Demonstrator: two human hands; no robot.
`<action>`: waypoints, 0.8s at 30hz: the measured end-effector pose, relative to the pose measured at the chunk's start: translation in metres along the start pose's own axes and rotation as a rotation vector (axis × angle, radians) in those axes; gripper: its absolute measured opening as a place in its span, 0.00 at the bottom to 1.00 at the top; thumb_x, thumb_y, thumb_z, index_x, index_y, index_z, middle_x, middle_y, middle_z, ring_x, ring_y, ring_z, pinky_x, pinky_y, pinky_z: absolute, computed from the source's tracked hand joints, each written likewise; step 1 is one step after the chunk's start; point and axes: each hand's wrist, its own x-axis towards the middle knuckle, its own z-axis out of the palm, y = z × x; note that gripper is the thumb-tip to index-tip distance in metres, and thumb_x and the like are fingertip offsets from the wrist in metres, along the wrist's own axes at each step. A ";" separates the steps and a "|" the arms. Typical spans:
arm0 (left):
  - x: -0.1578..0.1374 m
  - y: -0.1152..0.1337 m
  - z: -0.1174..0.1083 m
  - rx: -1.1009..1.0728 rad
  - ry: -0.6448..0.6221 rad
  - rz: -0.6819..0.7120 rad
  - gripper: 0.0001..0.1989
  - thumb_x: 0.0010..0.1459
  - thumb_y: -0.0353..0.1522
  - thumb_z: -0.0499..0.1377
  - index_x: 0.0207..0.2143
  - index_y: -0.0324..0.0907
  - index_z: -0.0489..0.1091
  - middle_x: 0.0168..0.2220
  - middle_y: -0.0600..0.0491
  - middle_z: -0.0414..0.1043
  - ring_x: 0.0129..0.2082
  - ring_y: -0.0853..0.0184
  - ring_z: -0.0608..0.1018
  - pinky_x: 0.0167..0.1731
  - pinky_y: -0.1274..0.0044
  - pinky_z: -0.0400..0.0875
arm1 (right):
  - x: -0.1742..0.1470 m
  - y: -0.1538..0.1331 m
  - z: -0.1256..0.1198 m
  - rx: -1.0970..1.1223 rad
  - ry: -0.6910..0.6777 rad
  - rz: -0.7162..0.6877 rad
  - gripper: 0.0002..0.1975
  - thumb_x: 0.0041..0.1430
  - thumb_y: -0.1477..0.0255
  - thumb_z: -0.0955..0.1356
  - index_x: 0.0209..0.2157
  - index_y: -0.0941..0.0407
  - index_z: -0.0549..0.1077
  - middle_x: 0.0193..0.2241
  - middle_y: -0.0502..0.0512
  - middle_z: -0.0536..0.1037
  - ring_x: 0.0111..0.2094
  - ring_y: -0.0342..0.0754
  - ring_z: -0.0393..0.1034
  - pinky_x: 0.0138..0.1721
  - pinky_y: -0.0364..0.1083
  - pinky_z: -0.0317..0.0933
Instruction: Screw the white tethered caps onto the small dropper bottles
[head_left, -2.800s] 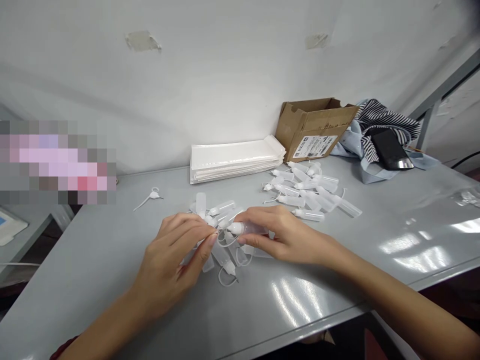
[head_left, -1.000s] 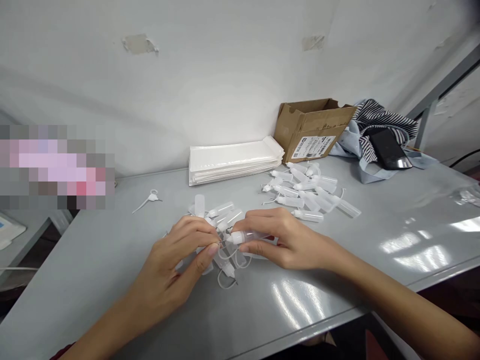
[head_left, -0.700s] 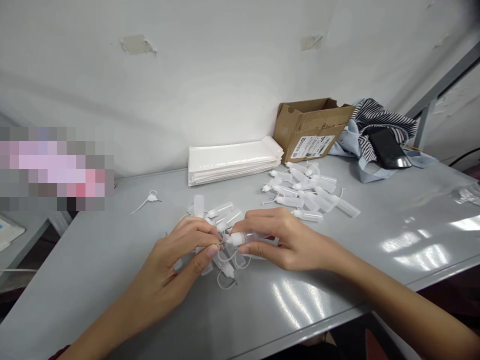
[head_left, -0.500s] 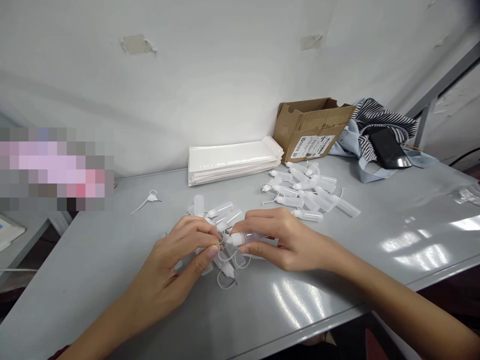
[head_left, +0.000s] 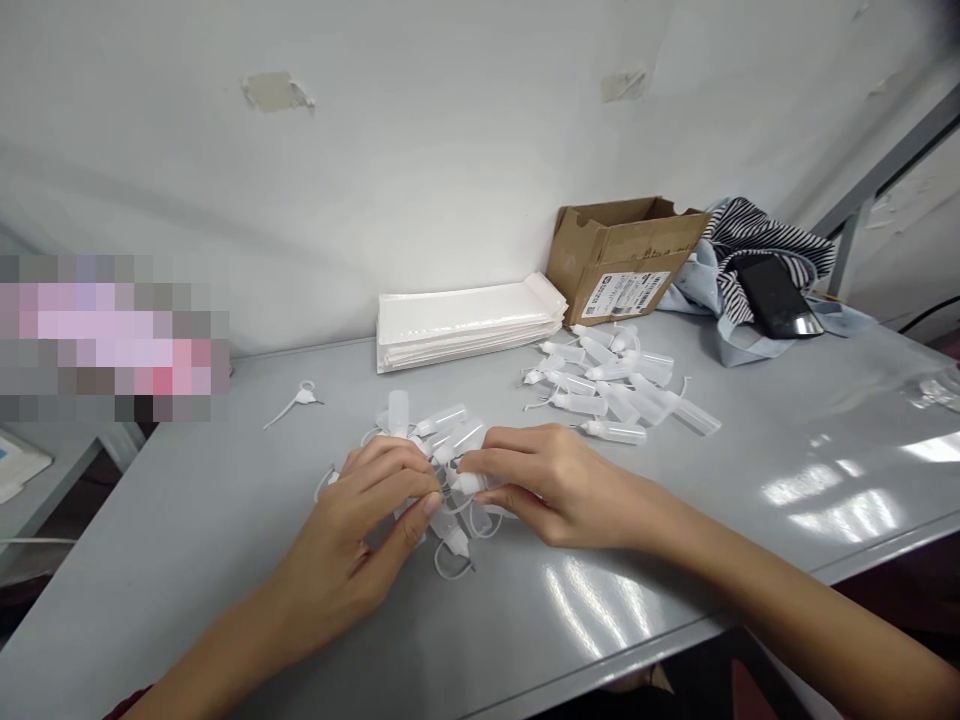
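Observation:
My right hand [head_left: 536, 485] is closed around a small clear squeeze bottle by its white needle cap [head_left: 470, 483], its thumb and fingers hiding most of the body. The bottle lies sideways, its thin metal needle [head_left: 445, 489] pointing left. At that needle's end my left hand [head_left: 379, 515] pinches thumb against fingertips, which cover what they grip. Below and behind both hands lies a loose pile of similar bottles [head_left: 442, 418] with white strap loops. A loose needle cap [head_left: 451, 540] with a curled strap shows just under my fingers.
A second heap of needle bottles [head_left: 619, 400] lies to the right. Behind stand a stack of white padded envelopes [head_left: 465, 315] and an opened cardboard box [head_left: 622, 260]. One loose needle cap [head_left: 303, 396] lies left. A black phone [head_left: 776, 295] rests on striped cloth [head_left: 765, 225].
My right fingers have shifted slightly and now cover more of the bottle's body. The left hand keeps its pinch by the needle, nearly in the same place.

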 end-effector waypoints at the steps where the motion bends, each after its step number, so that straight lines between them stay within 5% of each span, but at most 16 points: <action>1: 0.000 0.000 0.001 -0.001 0.006 -0.001 0.08 0.63 0.27 0.51 0.31 0.44 0.67 0.31 0.54 0.71 0.37 0.65 0.72 0.40 0.70 0.67 | 0.000 0.000 0.001 -0.002 0.000 -0.001 0.12 0.65 0.75 0.61 0.47 0.63 0.70 0.31 0.57 0.71 0.29 0.46 0.65 0.29 0.44 0.58; 24: -0.002 0.001 0.002 0.156 0.254 0.153 0.07 0.57 0.23 0.59 0.37 0.41 0.68 0.31 0.54 0.73 0.38 0.65 0.72 0.40 0.70 0.68 | 0.002 0.000 0.000 0.072 0.031 -0.009 0.12 0.64 0.76 0.63 0.47 0.66 0.71 0.33 0.59 0.73 0.31 0.46 0.67 0.32 0.44 0.60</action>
